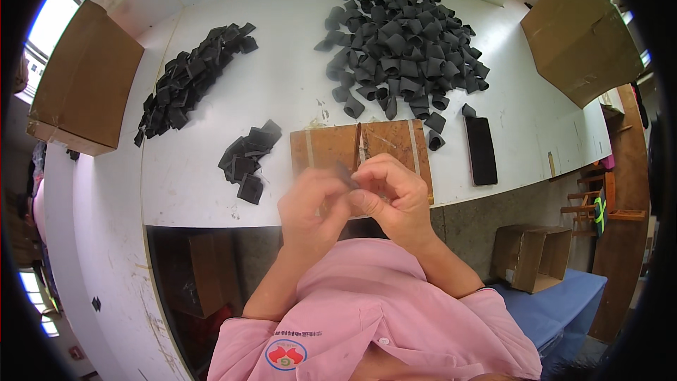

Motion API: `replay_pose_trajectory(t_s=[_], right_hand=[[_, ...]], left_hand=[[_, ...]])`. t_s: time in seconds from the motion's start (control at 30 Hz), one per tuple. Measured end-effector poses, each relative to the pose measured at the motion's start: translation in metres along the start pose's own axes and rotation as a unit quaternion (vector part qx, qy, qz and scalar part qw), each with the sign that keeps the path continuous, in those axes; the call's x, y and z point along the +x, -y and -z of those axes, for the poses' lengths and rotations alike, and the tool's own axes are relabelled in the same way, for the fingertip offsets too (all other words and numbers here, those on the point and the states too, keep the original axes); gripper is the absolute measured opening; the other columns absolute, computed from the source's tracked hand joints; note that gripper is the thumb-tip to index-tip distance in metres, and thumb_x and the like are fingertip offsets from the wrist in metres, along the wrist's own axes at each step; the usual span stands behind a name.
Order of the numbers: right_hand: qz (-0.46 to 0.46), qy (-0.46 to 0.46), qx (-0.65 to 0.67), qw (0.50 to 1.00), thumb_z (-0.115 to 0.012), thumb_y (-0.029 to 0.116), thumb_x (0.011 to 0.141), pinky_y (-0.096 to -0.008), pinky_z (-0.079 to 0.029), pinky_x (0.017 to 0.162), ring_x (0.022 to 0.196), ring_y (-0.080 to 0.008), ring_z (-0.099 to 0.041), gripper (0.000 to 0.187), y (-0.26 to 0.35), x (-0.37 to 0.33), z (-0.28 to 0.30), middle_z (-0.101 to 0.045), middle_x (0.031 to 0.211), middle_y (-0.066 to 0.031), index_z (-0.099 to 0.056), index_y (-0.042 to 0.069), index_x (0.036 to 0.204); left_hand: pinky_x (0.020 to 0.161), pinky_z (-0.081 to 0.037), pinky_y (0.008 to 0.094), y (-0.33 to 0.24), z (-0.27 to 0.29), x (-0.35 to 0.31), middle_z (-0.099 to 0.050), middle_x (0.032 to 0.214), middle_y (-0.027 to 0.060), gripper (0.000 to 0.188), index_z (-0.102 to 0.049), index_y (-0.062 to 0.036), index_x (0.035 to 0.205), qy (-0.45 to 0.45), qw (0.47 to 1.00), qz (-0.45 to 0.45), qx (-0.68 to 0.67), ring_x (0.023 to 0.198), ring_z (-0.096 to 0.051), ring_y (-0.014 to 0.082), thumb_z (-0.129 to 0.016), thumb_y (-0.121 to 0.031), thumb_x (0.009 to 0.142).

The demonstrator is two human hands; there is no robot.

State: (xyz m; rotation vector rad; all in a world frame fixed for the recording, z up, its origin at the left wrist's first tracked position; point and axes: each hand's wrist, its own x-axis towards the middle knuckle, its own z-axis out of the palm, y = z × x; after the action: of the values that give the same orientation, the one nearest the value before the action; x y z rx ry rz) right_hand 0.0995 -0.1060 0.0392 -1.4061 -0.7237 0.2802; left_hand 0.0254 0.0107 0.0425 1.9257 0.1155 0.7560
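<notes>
A person in a pink shirt (416,275) holds both hands together over the near part of a brown board (317,148). The right hand (391,194) pinches a small dark piece (345,173) between thumb and fingers; the left hand (315,197) meets it there, too blurred to tell whether it grips. With so little to hold, the piece could slip and drop into the lap or onto the floor. Just right of the board, two loose dark tubes (435,123) could roll if a wrist brushed them; the phone (482,150), near the edge, could be knocked off by an elbow.

The surface (282,99) is white and scuffed. Left of the board lies a small pile of flat dark pieces (243,159); beyond it, a longer pile (187,77). Far and right of centre, a big heap of tubes (405,42) spreads loosely.

In the room, near right, are a blue cover (557,303), an open carton (532,254) on grey floor and a wooden stool (596,201). Larger cartons flank the surface, left (92,77) and far right (582,35).
</notes>
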Motion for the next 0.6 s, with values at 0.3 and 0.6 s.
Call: replay_pose_trajectory(t_s=[0.3, 0.6], right_hand=[[0.220, -0.072, -0.300, 0.925, -0.060, -0.009, 0.063, -0.0251, -0.044, 0.047, 0.056, -0.0160, -0.053, 0.020, -0.005, 0.004, 0.000, -0.051, 0.070, -0.0068, -0.054, 0.000, 0.080], [-0.038, -0.074, 0.016, 0.996, -0.064, -0.004, 0.070, -0.0194, -0.045, 0.055, 0.063, -0.0073, -0.055, 0.011, -0.005, 0.004, 0.008, -0.057, 0.072, -0.0023, -0.061, 0.000, 0.080]], left_hand=[[0.051, -0.039, 0.0198, -0.003, -0.010, -0.010, -0.057, 0.072, 0.0082, 0.012, -0.051, 0.0000, 0.070, -0.092, 0.982, -0.068, 0.151, 0.058, -0.048, 0.0105, -0.057, 0.010, 0.066], [0.062, -0.044, 0.0187, 0.010, -0.006, 0.000, -0.059, 0.086, 0.0059, 0.018, -0.057, 0.0029, 0.094, -0.019, 0.908, 0.255, -0.333, 0.069, -0.054, 0.0090, -0.057, -0.011, 0.082]])
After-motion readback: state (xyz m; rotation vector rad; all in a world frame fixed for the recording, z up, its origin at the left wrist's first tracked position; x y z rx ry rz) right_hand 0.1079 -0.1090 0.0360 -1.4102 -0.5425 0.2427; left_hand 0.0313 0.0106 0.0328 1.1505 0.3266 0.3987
